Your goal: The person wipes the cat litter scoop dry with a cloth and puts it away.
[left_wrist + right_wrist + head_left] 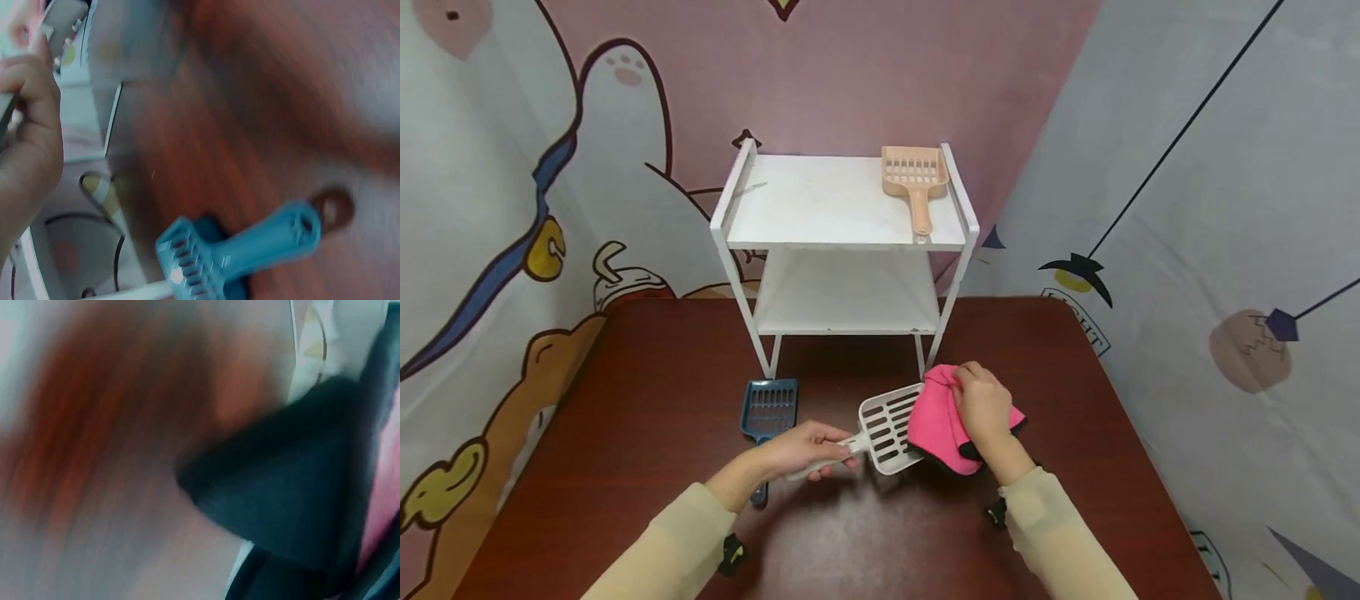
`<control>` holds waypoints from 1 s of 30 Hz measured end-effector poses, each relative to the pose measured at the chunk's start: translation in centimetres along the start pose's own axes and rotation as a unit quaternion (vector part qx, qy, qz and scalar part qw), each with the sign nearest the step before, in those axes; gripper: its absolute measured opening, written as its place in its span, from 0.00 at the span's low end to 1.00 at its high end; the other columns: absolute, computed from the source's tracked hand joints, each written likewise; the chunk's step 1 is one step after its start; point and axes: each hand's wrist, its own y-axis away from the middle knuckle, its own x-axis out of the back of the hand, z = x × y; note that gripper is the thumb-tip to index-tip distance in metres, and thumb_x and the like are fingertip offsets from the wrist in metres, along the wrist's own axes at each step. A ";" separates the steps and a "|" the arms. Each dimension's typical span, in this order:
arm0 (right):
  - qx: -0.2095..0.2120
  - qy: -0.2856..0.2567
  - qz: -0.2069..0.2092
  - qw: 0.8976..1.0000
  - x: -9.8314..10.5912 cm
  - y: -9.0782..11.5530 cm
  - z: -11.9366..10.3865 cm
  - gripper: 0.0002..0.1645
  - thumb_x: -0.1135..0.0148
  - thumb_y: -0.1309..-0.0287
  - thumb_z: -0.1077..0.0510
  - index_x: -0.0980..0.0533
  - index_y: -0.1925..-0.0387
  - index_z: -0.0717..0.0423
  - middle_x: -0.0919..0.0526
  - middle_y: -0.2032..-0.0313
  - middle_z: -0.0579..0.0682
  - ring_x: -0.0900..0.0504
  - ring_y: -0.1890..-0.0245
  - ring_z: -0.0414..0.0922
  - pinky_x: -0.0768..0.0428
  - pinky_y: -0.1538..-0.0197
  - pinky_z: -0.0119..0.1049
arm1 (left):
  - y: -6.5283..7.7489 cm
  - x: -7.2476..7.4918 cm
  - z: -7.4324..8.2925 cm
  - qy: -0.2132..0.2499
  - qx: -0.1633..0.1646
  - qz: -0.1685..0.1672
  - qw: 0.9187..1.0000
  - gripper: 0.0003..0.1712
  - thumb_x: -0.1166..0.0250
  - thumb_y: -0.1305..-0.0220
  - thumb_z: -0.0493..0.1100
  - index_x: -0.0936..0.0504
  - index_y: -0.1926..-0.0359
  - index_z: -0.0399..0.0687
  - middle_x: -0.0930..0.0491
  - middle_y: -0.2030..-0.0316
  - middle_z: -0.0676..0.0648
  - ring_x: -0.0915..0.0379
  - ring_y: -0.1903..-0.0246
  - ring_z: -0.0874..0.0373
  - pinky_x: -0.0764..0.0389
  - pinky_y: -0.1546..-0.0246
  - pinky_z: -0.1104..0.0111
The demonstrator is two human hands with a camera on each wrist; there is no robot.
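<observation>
My left hand grips the handle of a white slotted litter scoop, tilted above the table with its head toward the right. In my right hand is a pink cloth with a dark underside; it covers the far right end of the scoop's head. Fingers bunch the cloth from above. The right wrist view is blurred and shows the cloth's dark side hanging in a fold. A blue litter scoop lies on the table below my left hand, its handle partly hidden by that hand in the head view.
At the table's back stands a white two-tier shelf. A beige litter scoop lies on its top right, handle toward me. The brown table meets a cartoon-patterned wall covering behind.
</observation>
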 end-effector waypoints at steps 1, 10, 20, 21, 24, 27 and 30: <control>-0.014 -0.001 0.001 1.000 0.3 -0.2 0.5 0.06 0.30 0.54 0.64 0.17 0.70 0.59 0.17 0.68 0.52 0.18 0.66 0.50 0.19 0.67 0.46 | 0.3 0.3 0.0 -0.006 -0.002 -0.002 1.000 0.22 0.46 0.32 0.38 0.30 0.41 0.29 0.18 0.68 0.53 0.35 0.83 0.70 0.32 0.82 0.78; 0.016 -0.094 0.037 0.995 2.8 -1.8 -2.1 0.11 0.27 0.57 0.61 0.16 0.67 0.59 0.15 0.65 0.52 0.16 0.63 0.49 0.19 0.62 0.44 | 0.3 1.1 0.5 -0.039 0.011 0.047 0.998 0.23 0.45 0.33 0.38 0.30 0.42 0.28 0.16 0.65 0.44 0.34 0.82 0.68 0.32 0.82 0.76; 0.184 -0.112 -0.092 0.972 2.2 -1.4 -6.3 0.12 0.27 0.56 0.57 0.17 0.65 0.52 0.16 0.63 0.47 0.17 0.60 0.42 0.18 0.59 0.35 | -0.6 -0.7 1.9 -0.238 -0.036 0.092 0.966 0.12 0.38 0.39 0.39 0.18 0.55 0.38 0.29 0.86 0.51 0.38 0.88 0.67 0.36 0.87 0.76; 0.179 -0.106 -0.095 0.974 2.0 -1.3 -6.1 0.12 0.27 0.55 0.57 0.17 0.65 0.52 0.16 0.63 0.46 0.17 0.60 0.42 0.18 0.59 0.36 | -0.5 -0.7 1.9 -0.243 -0.036 0.092 0.965 0.12 0.39 0.39 0.39 0.18 0.55 0.38 0.29 0.86 0.51 0.39 0.88 0.67 0.36 0.87 0.77; 0.161 -0.095 -0.099 0.977 1.5 -1.1 -5.2 0.11 0.28 0.55 0.57 0.17 0.65 0.51 0.16 0.63 0.46 0.17 0.60 0.42 0.18 0.60 0.37 | -0.2 -0.6 1.8 -0.257 -0.037 0.092 0.961 0.12 0.39 0.38 0.38 0.17 0.55 0.39 0.30 0.86 0.53 0.39 0.88 0.67 0.36 0.87 0.76; 0.143 -0.077 -0.103 0.981 1.1 -0.9 -3.8 0.10 0.28 0.54 0.57 0.17 0.66 0.51 0.15 0.64 0.46 0.17 0.61 0.43 0.18 0.61 0.39 | 0.2 -0.3 1.5 -0.267 -0.042 0.091 0.958 0.13 0.38 0.38 0.39 0.18 0.53 0.39 0.29 0.87 0.52 0.39 0.89 0.67 0.36 0.88 0.76; 0.108 -0.056 -0.103 0.987 0.8 -0.7 -2.2 0.10 0.28 0.54 0.58 0.17 0.66 0.52 0.15 0.64 0.47 0.17 0.61 0.44 0.18 0.63 0.41 | 0.5 0.2 1.1 -0.258 -0.048 0.085 0.961 0.14 0.39 0.38 0.39 0.18 0.52 0.39 0.25 0.85 0.50 0.38 0.88 0.67 0.36 0.87 0.76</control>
